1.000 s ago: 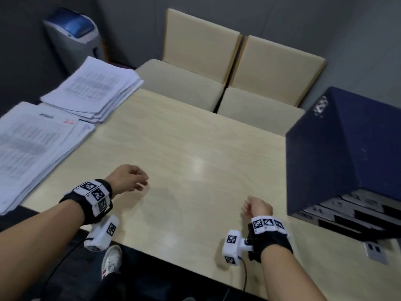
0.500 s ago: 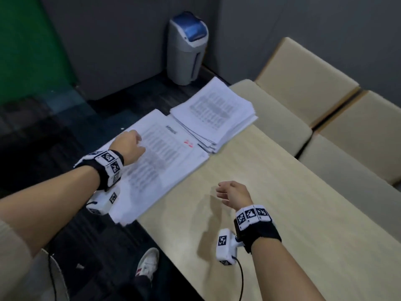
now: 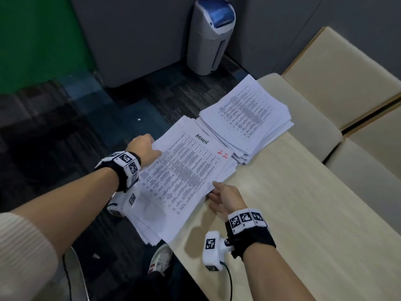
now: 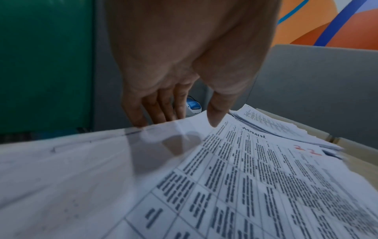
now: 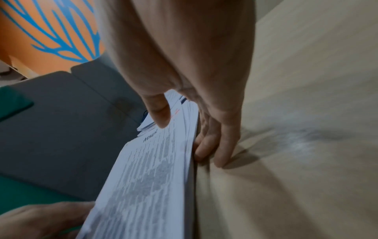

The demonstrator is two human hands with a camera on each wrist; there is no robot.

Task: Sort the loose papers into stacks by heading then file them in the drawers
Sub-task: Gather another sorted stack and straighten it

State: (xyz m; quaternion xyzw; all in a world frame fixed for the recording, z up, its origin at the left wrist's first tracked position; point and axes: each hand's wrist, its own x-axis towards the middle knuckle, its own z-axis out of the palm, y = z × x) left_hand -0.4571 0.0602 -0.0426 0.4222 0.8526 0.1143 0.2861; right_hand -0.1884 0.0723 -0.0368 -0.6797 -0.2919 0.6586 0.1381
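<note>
Two paper stacks at counter (image 3: 282,203) corner; both hands pinching ADMIN stack (image 3: 184,174) edges, left hand (image 3: 144,148) far side, right hand (image 3: 225,197) near side; second stack (image 3: 247,114) beside it; filing not started, drawers unseen

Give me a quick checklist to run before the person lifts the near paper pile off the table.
1. Left hand on the near pile: ok, thumb on top, fingers over its far edge.
2. Right hand on it: ok, thumb on top, fingers under the table-side edge.
3. Heading readable: ok, ADMIN.
4. Pile squared: not ok, sheets fanned and overhanging the table.
5. Clear of the far pile: not ok, the far pile overlaps its corner.
6. Drawers ready: cannot tell, out of view.
</note>
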